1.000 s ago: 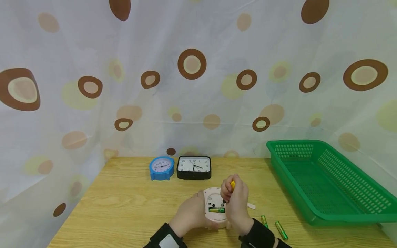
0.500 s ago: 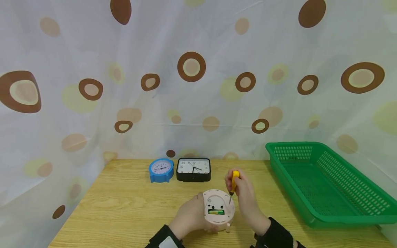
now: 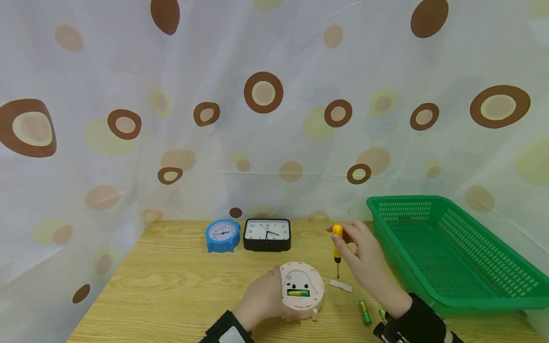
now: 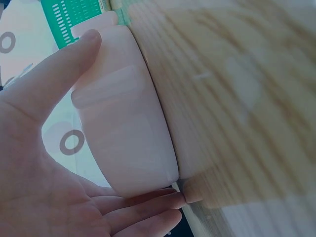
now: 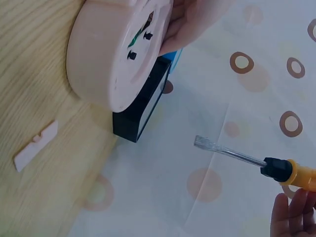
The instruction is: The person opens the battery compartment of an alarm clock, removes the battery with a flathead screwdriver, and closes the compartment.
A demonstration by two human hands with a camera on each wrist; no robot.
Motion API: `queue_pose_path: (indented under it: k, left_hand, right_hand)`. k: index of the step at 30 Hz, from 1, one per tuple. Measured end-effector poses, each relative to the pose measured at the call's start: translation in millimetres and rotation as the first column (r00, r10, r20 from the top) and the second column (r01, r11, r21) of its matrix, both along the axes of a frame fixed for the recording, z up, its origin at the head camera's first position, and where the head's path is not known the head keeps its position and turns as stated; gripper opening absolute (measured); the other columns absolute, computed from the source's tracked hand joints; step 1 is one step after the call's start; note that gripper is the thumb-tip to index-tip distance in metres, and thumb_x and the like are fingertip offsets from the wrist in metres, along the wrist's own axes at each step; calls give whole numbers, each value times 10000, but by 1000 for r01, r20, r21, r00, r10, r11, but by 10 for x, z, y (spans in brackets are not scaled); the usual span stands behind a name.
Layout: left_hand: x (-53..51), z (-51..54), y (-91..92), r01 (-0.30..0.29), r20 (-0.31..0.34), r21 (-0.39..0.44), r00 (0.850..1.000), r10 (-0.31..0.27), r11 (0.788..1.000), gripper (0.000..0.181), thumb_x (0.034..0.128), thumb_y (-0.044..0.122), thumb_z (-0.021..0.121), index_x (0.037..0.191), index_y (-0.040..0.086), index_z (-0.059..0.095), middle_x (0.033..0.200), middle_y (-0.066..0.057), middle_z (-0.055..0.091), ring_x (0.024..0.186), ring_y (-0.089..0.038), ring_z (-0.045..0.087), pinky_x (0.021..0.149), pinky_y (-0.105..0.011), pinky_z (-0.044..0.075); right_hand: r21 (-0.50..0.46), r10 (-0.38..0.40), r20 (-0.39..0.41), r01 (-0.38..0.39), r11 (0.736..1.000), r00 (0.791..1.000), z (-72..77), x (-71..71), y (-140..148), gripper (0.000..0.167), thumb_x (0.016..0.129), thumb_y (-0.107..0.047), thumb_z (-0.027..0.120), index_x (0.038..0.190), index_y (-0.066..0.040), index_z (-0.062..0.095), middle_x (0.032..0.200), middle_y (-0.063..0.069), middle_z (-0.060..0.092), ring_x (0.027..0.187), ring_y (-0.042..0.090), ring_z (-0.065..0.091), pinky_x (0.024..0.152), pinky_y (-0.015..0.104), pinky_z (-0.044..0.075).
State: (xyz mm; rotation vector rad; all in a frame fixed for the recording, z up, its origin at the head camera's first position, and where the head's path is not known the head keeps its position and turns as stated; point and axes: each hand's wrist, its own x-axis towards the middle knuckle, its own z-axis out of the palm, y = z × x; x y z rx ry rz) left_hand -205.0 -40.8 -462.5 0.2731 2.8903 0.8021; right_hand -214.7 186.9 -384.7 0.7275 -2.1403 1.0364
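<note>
A pale pink round alarm clock (image 3: pixel 312 288) lies face down on the wooden table, its back upward. Its battery slot is uncovered, and a green battery (image 3: pixel 298 293) sits inside. My left hand (image 3: pixel 262 296) holds the clock by its left side, thumb on one edge and fingers round the other in the left wrist view. My right hand (image 3: pixel 364 255) grips a yellow-handled screwdriver (image 3: pixel 337 242), whose flat metal tip (image 5: pixel 205 143) points down, apart from the clock. Below that tip lies the small pink battery cover (image 3: pixel 340 285).
Two loose green batteries lie right of the clock; one battery (image 3: pixel 365 312) shows whole, the other (image 3: pixel 382 314) is partly behind my right wrist. A green basket (image 3: pixel 454 302) stands at the right. At the back are a blue clock (image 3: pixel 222 246) and a black clock (image 3: pixel 268 245).
The screwdriver has come out of the battery slot and moved right with my right hand, now over the battery cover. My left hand and the pink clock have stayed in place.
</note>
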Motion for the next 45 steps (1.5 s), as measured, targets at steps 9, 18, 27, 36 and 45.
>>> queue_pose_path:
  k: [9, 18, 27, 36, 45]
  left_hand:
    - [7, -23, -6, 7, -9, 16, 1000, -7, 1000, 1230, 602, 524, 1024, 1491, -101, 448, 1377, -241, 651, 1185, -355, 678, 1051, -537, 573]
    - [-8, -36, -10, 2, 6, 17, 1000, -2, 1000, 1274, 607, 571, 1006, 1521, -97, 422, 1405, -249, 637, 1213, -358, 670, 1063, -543, 566]
    - [11, -14, -16, 8, -12, 11, 1000, -8, 1000, 1262, 606, 579, 1002, 1504, -101, 433, 1382, -242, 648, 1190, -350, 677, 1041, -532, 578]
    - [10, -48, -15, 7, -5, 16, 1000, -7, 1000, 1270, 600, 569, 1008, 1508, -104, 428, 1383, -243, 647, 1186, -348, 677, 1041, -532, 578]
    - [3, -50, -14, 3, -12, -5, 1000, -3, 1000, 1262, 607, 553, 1014, 1508, -106, 426, 1380, -246, 645, 1186, -357, 681, 1033, -526, 584]
  right_hand:
    - [205, -198, 140, 167, 964, 970, 66, -7, 214, 168, 987, -62, 747, 1143, -1, 756, 1038, 98, 671, 851, 173, 607, 717, 237, 568]
    - [331, -283, 254, 192, 924, 925, 26, -87, 382, 269, 946, -91, 798, 1151, 35, 678, 853, 52, 654, 743, 146, 580, 612, 234, 492]
    - [502, -381, 299, 195, 842, 875, -142, -230, 550, 205, 937, -120, 796, 1032, 33, 698, 741, 36, 590, 607, 148, 476, 555, 277, 368]
    - [587, -439, 367, 162, 793, 820, -397, -310, 617, 176, 934, -101, 779, 971, 50, 696, 781, 64, 647, 643, 159, 546, 580, 317, 464]
    - [650, -468, 348, 151, 745, 812, -546, -292, 707, 194, 915, -74, 785, 818, -9, 630, 736, 52, 616, 632, 169, 545, 559, 313, 440]
